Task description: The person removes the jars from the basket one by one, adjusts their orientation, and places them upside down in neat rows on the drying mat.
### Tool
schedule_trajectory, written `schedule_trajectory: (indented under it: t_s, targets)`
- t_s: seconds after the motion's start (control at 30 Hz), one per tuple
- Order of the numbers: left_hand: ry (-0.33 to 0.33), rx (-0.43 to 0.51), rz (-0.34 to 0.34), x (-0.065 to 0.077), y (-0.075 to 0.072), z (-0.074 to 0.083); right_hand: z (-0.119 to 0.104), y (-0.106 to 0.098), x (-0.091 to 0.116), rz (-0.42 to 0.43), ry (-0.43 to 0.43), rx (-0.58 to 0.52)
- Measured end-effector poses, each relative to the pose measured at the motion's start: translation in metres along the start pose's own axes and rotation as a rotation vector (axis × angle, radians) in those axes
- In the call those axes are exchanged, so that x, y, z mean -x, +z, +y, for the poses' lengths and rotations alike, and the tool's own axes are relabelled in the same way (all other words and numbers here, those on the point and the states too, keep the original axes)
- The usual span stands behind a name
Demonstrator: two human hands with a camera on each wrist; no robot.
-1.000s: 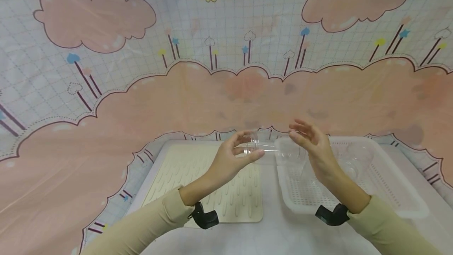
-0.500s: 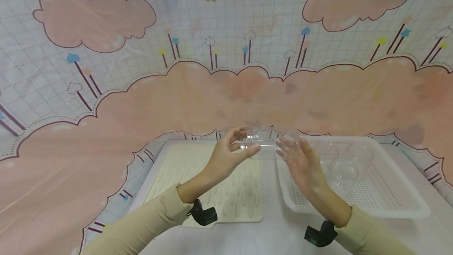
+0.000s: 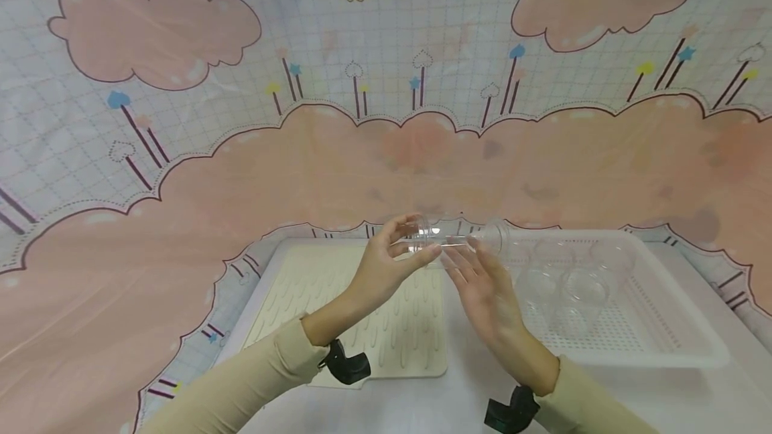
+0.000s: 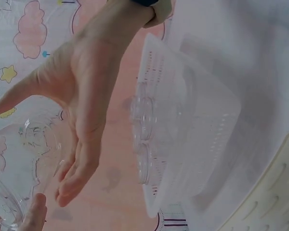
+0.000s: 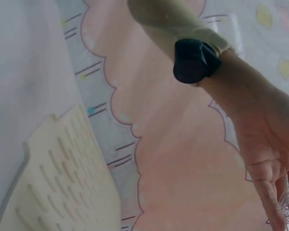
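My left hand (image 3: 389,266) grips one end of a clear cylindrical container (image 3: 455,230), held sideways in the air above the back of the table. That gripped end shows ridged rings; a wider round end points right. My right hand (image 3: 485,293) is palm-up with extended fingers, its fingertips overlapping the container's near side in the head view. In the left wrist view, the same right hand (image 4: 86,96) has its thumb spread away, beside the container's round end (image 4: 38,139). The right wrist view catches the left hand (image 5: 267,144) with a bit of the container at the edge.
A white perforated basket (image 3: 693,340) stands on the right of the table with several clear round containers (image 3: 585,286) inside. To the left lies a cream ridged mat (image 3: 416,353). A patterned cloth (image 3: 338,166) hangs behind. Each wrist carries a small black camera (image 3: 346,362).
My right hand has moved left and down from the container's far right end to beneath its middle, its fingers straightening. The left hand and the container have barely shifted.
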State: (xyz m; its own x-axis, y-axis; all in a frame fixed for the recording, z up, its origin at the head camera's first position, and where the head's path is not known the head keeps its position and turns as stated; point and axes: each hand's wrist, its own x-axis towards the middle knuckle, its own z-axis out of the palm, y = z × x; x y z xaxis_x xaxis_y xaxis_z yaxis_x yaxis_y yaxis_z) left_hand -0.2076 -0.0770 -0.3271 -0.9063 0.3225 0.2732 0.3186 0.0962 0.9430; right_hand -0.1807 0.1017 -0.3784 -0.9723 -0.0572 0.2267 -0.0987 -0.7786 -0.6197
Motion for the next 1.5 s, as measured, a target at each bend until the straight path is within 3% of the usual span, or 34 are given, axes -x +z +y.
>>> schedule_trajectory:
  t_s: [0.43, 1.0, 1.2, 1.5]
  targets:
    - [0.051, 0.049, -0.003, 0.000, -0.003, 0.001, 0.001, 0.015, -0.011, 0.091, 0.021, -0.130]
    - [0.033, 0.062, -0.044, 0.001, -0.024, -0.012, 0.007, 0.018, -0.024, 0.090, 0.045, -0.050]
    - [0.066, 0.049, -0.022, 0.002, -0.038, -0.024, 0.010, 0.016, -0.031, 0.125, 0.053, -0.073]
    - [0.065, -0.062, 0.086, 0.010, -0.065, -0.044, 0.018, 0.014, -0.043, 0.124, 0.050, -0.061]
